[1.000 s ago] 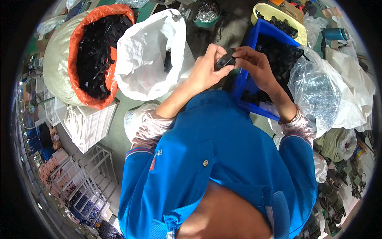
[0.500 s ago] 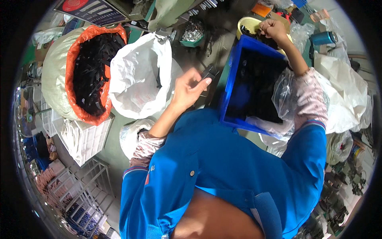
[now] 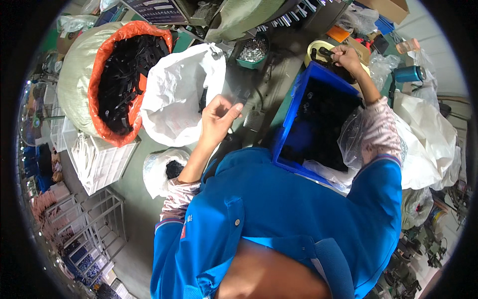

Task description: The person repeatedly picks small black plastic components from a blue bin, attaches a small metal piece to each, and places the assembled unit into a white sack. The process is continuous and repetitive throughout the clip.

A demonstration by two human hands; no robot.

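My left hand [image 3: 218, 118] is raised beside the white woven bag [image 3: 172, 92], thumb and fingers closed on a small dark part [image 3: 242, 95]. That part is blurred, so its kind does not show. Over the pale yellow basin [image 3: 310, 48], my right hand [image 3: 347, 58] pinches a small black plastic piece [image 3: 326, 51]. Dark pieces lie in the basin beneath it. In front of the basin stands a blue bin [image 3: 287, 117] full of black parts, with clear plastic film [image 3: 351, 133] hanging over its right side.
At the left, a large sack with an orange liner [image 3: 94, 102] is heaped with black parts. A green tray [image 3: 251, 64] of small shiny metal pieces sits near the machine. Right of the basin are a blue bottle [image 3: 410, 74] and white sacking [image 3: 423, 127]. A smaller white bag [image 3: 153, 172] stands lower left.
My right hand has risen from among the basin's contents, and a black piece now shows in its fingers. My left hand has shifted left toward the white bag, still gripping the dark part.
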